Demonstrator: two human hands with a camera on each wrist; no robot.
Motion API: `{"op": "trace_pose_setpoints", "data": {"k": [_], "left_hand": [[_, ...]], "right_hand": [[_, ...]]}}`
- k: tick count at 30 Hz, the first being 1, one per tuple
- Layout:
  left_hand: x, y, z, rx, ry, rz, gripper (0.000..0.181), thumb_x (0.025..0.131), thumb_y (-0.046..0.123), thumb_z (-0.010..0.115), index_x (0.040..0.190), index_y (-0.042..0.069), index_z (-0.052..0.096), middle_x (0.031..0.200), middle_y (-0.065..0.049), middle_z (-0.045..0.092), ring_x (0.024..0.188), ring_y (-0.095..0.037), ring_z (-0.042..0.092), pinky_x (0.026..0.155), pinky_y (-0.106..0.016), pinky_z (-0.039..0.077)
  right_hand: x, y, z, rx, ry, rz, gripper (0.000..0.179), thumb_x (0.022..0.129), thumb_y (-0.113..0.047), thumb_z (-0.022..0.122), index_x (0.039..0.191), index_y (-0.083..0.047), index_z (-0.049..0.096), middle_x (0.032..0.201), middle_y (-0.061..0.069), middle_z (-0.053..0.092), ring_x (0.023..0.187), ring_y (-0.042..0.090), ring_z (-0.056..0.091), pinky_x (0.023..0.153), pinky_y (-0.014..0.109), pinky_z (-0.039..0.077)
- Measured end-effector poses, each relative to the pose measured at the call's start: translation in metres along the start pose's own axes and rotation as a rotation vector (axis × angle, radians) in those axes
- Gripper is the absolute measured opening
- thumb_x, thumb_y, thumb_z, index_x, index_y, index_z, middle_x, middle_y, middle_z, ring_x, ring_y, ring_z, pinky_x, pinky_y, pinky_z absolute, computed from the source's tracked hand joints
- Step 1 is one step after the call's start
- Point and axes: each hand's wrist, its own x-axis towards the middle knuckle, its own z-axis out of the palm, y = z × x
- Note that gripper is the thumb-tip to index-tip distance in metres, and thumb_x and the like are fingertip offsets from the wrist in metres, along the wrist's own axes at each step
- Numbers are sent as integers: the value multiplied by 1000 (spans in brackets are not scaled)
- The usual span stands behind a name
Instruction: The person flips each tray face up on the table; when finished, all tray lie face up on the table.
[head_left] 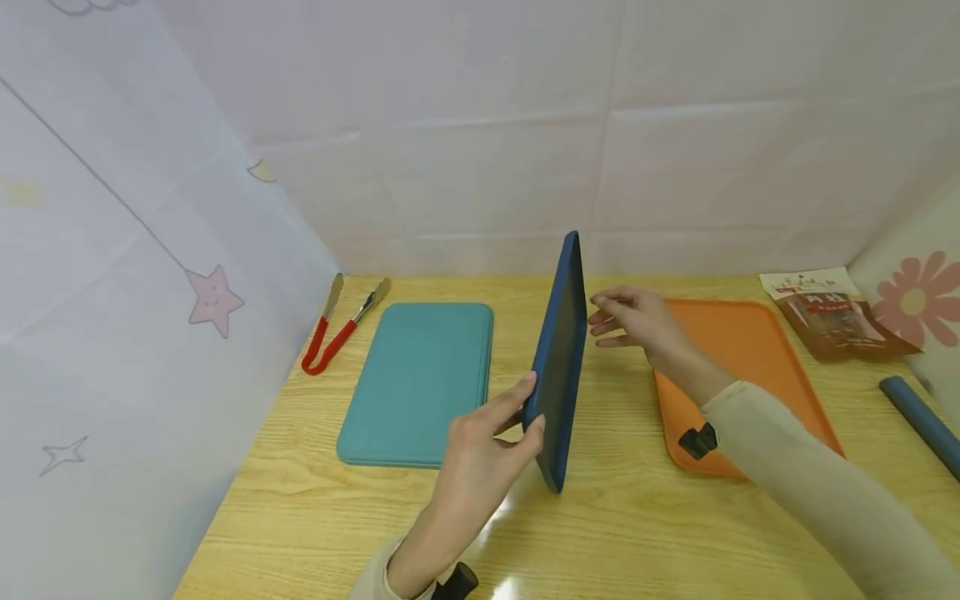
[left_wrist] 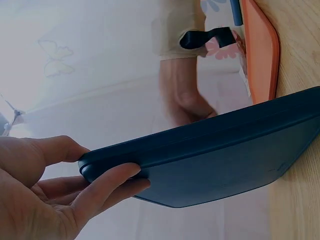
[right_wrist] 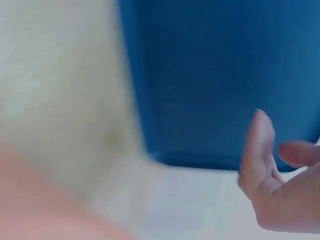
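A dark blue tray (head_left: 564,358) stands on edge, nearly upright, above the middle of the wooden table. My left hand (head_left: 476,462) grips its near long edge between thumb and fingers, which the left wrist view also shows at the tray's (left_wrist: 215,165) corner. To the right of the tray, my right hand (head_left: 633,323) hovers with loosely bent fingers and holds nothing. In the right wrist view, that hand (right_wrist: 280,190) is in front of the tray's inner face (right_wrist: 200,90); contact cannot be made out there.
A teal tray (head_left: 420,383) lies at left, with red-handled tongs (head_left: 330,337) behind it. An orange tray (head_left: 738,350) lies at right under my right forearm. Beyond it are a brown snack packet (head_left: 832,312) and a blue-grey rod (head_left: 922,425). Fabric walls (head_left: 480,167) enclose the table.
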Motion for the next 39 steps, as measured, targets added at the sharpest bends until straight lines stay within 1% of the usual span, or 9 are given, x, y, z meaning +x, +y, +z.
{"op": "trace_pose_setpoints", "data": {"k": [6,10,16,19,21,25,28,34,39], "left_hand": [[-2,-5,-1,-18,38,-30,43,91,6,65,133,8,58,129,-13,60,98,-25,68,63,-18,55],[-4,-7,-2,-28,60,-32,42,91,7,66,133,8,59,128,-14,60,97,-25,69,62,-18,55],[-6,-10,-4,-17,104,-43,41,91,10,66,132,9,60,129,-13,60,94,-25,69,62,-18,55],[-7,-11,-6,-17,101,-45,41,92,11,66,132,9,60,129,-14,60,93,-25,70,63,-18,55],[-8,-11,-7,-31,99,-73,42,92,13,66,132,11,60,129,-12,60,92,-22,70,63,-19,55],[-9,-13,-11,-130,77,-195,45,92,16,67,136,17,57,131,-7,59,89,-14,71,65,-23,57],[-9,-15,-15,-233,64,-267,47,93,19,67,138,19,54,134,-7,57,86,-15,71,68,-28,58],[-7,-19,-20,-339,55,-293,48,93,18,67,139,19,53,137,-9,54,88,-21,71,69,-34,59],[-5,-22,-23,-393,4,-315,51,92,17,68,140,20,51,138,-10,51,94,-24,70,69,-37,59]], "right_hand": [[1,64,-6,-141,-84,131,40,102,-11,46,136,10,45,116,30,60,94,32,67,77,42,57],[-3,83,-1,-168,-120,161,41,101,-7,46,135,16,42,110,30,62,87,32,69,75,41,58],[-7,85,6,-124,-120,152,42,100,-3,47,135,19,40,110,33,62,86,32,70,79,41,57],[-7,87,8,-125,-123,160,45,98,-2,48,138,18,37,109,32,62,85,30,70,79,40,57],[-6,88,9,-130,-128,164,49,98,-2,48,140,17,34,110,31,61,85,29,70,78,40,57],[-7,89,11,-128,-128,169,55,97,-2,50,143,17,27,114,33,57,85,29,69,77,39,58],[-8,90,13,-142,-145,164,58,97,-2,50,143,18,23,118,34,54,85,28,69,75,40,58],[-9,93,12,-89,-162,159,64,94,3,55,146,15,20,116,32,52,83,25,67,71,42,58],[-8,96,11,-40,-146,175,72,90,6,62,148,11,20,114,28,50,84,23,67,69,43,58]]}}
